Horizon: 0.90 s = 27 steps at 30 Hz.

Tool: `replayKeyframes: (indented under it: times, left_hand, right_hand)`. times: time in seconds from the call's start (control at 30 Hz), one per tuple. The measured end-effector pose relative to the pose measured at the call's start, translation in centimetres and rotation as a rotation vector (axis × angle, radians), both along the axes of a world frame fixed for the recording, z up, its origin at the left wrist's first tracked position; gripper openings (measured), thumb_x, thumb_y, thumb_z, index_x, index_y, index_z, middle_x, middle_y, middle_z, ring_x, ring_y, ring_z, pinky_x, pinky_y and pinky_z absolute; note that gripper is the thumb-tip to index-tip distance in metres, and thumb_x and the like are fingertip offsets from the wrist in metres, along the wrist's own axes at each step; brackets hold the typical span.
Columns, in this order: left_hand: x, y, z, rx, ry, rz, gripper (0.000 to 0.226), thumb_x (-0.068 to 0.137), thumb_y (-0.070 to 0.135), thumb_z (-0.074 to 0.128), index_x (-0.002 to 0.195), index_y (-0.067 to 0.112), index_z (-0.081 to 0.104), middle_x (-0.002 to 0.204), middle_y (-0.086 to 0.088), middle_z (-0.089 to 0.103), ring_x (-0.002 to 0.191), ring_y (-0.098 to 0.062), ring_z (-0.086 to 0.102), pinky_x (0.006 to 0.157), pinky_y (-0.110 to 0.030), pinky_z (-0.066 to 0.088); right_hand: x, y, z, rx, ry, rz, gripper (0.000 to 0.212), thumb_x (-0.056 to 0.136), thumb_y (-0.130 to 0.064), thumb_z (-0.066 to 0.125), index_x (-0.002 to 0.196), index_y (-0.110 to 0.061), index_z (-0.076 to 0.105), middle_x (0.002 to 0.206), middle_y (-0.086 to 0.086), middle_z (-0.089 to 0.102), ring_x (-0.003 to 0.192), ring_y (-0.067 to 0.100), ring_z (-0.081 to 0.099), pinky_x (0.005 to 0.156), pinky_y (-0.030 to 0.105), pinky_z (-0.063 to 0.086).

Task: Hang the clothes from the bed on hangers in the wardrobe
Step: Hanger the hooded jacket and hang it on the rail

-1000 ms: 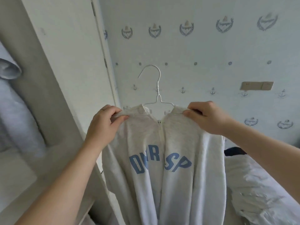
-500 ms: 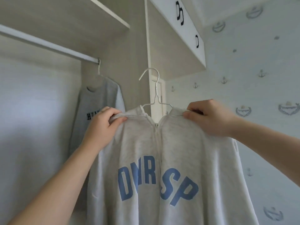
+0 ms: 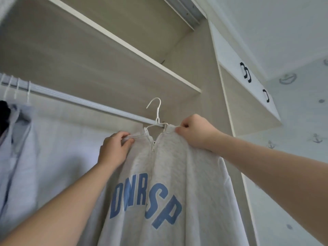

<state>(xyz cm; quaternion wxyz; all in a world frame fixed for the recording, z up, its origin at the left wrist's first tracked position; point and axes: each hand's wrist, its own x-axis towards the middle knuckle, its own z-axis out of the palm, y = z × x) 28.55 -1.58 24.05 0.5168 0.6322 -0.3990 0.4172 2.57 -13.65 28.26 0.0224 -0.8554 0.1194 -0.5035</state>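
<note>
Bare left hand (image 3: 113, 150) and bare right hand (image 3: 195, 132) on bare, smooth forearms (image 3: 266, 160)

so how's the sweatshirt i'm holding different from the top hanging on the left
The held sweatshirt is pale grey with blue letters; the left top looks bluish, no lettering visible. The held sweatshirt is gripped by the left hand and right hand, its hanger hook off the rail; the left top hangs from the rail.
</note>
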Motion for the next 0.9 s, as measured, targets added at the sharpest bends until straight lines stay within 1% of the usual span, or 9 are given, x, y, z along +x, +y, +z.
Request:
replayKeyframes:
  times: [0.1,0.2,0.27,0.37,0.47,0.6,0.73,0.8,0.9]
  left_hand:
    - [1.9,0.5,1.5,-0.023,0.083,0.058,0.042,0.101,0.035,0.05,0.142,0.023,0.052,0.145,-0.003,0.054,0.131,-0.028,0.049,0.108,-0.042,0.04]
    - [2.9,0.3,2.2,-0.011,0.215,-0.034,0.062,0.099,0.056,0.04,0.153,0.026,0.037,0.158,0.001,0.038,0.143,-0.025,0.037,0.115,-0.039,0.03]
    - [3.7,0.0,2.4,0.011,0.297,-0.125,0.081,0.089,0.074,0.038,0.156,0.031,0.03,0.162,0.004,0.031,0.147,-0.024,0.032,0.118,-0.04,0.025]
    - [5.5,-0.4,2.1,0.069,0.363,-0.167,0.102,0.076,0.085,0.045,0.159,0.032,0.019,0.164,0.005,0.023,0.149,-0.026,0.026,0.121,-0.045,0.022]
    - [7.5,-0.4,2.1,0.062,0.413,-0.24,0.126,0.055,0.094,0.049,0.159,0.03,0.017,0.165,0.005,0.021,0.149,-0.025,0.026,0.121,-0.048,0.024]
    - [10.0,-0.3,2.4,0.081,0.461,-0.229,0.139,0.046,0.101,0.049,0.159,0.027,0.019,0.164,0.004,0.024,0.147,-0.025,0.031,0.119,-0.047,0.028]
    - [11.9,-0.4,2.0,0.084,0.474,-0.239,0.134,0.046,0.101,0.051,0.157,0.03,0.025,0.159,0.008,0.031,0.142,-0.024,0.039,0.116,-0.047,0.033]
    - [13.6,-0.9,1.8,0.064,0.468,-0.245,0.131,0.045,0.101,0.054,0.154,0.033,0.029,0.155,0.012,0.038,0.138,-0.023,0.045,0.113,-0.046,0.038]
    - [15.3,-1.8,1.5,0.035,0.459,-0.222,0.131,0.037,0.103,0.058,0.148,0.04,0.033,0.152,0.01,0.043,0.134,-0.023,0.049,0.108,-0.047,0.044]
  right_hand:
    - [4.9,1.2,2.5,0.039,-0.015,0.012,0.03,0.092,-0.024,0.055,0.069,-0.007,0.049,0.064,0.004,0.045,0.059,0.021,0.038,0.046,0.028,0.028]
    - [9.4,2.2,4.7,0.065,-0.012,0.017,0.024,0.094,-0.025,0.054,0.079,-0.006,0.055,0.071,0.005,0.05,0.061,0.021,0.045,0.045,0.024,0.027]
    - [12.0,2.7,5.7,0.078,-0.009,0.032,0.02,0.093,-0.024,0.054,0.088,-0.006,0.057,0.074,0.005,0.05,0.065,0.022,0.049,0.045,0.023,0.027]
    - [15.6,3.5,6.6,0.105,-0.007,0.054,0.015,0.092,-0.021,0.054,0.089,-0.006,0.056,0.077,0.005,0.052,0.06,0.017,0.047,0.046,0.023,0.029]
    - [18.4,4.3,7.2,0.12,0.003,0.049,0.011,0.093,-0.018,0.052,0.089,-0.008,0.051,0.078,0.005,0.049,0.065,0.021,0.048,0.053,0.025,0.034]
    - [21.0,5.2,7.7,0.115,0.02,0.039,0.008,0.094,-0.016,0.051,0.094,-0.008,0.049,0.091,0.008,0.051,0.081,0.028,0.052,0.067,0.029,0.04]
    - [23.6,5.0,7.0,0.071,0.075,0.005,0.011,0.095,-0.021,0.052,0.096,-0.01,0.047,0.093,0.007,0.05,0.085,0.028,0.051,0.069,0.028,0.041]
    - [24.7,4.2,6.4,0.021,0.101,-0.015,0.014,0.094,-0.024,0.053,0.094,-0.01,0.048,0.091,0.007,0.051,0.083,0.026,0.05,0.061,0.024,0.039]
    - [25.4,2.6,5.6,-0.02,0.112,-0.012,0.021,0.093,-0.027,0.054,0.083,-0.008,0.054,0.078,0.005,0.053,0.068,0.022,0.05,0.047,0.024,0.03]
